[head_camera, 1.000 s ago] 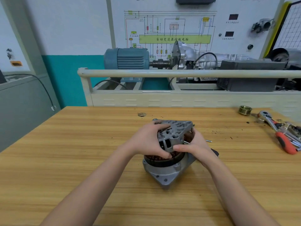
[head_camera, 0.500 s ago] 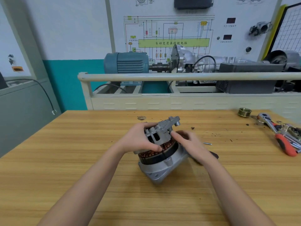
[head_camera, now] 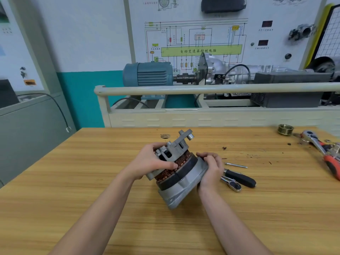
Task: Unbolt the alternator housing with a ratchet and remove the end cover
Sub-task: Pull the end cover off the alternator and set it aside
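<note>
1. The alternator sits on the wooden table, around the middle of the table and nearer its far edge than its near edge, tipped so its top leans toward the far right corner.

2. The end cover sits on top, its far side raised. Copper windings show in the gap above the grey lower housing.

3. The step in hand appears to be pulling the cover off. Doing it well likely means lifting evenly along the shaft, rocking gently, and not prying against the windings.

4. The left hand comes in from the near left. Its fingers curl over the cover's far side and the thumb presses along the near rim, gripping the cover.

5. The right hand comes in from the near right. Its curled fingers wrap the lower housing's right flank, steadying it.

6. A small ratchet lies just right of the right hand, with a loose bolt beyond it.

7. A red-handled ratchet and a brass pulley lie near the far right corner.
</note>
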The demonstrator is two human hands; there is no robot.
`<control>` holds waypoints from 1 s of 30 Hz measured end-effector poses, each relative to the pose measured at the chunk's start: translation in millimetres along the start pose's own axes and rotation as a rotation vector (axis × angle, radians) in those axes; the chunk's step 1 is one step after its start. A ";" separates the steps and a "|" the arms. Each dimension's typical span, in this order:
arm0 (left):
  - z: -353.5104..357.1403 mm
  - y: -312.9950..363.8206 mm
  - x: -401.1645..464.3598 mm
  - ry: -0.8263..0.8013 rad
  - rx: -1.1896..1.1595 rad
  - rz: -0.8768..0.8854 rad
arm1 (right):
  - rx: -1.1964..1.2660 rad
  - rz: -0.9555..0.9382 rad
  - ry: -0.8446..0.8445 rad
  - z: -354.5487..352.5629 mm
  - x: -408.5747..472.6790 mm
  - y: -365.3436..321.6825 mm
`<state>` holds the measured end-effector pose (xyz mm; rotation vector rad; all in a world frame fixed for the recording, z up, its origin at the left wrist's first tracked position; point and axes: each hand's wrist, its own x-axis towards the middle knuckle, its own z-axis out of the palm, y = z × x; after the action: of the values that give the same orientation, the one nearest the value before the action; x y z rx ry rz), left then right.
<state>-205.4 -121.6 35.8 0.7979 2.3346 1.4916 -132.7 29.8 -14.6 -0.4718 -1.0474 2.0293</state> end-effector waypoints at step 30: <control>19.1 -34.0 -24.4 0.104 -0.506 -0.187 | -0.316 -0.076 -0.335 28.8 -1.1 -42.4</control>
<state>-186.6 -132.2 -4.9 0.3673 1.8936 1.9486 -129.7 28.9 36.6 -0.2491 -1.5783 1.9220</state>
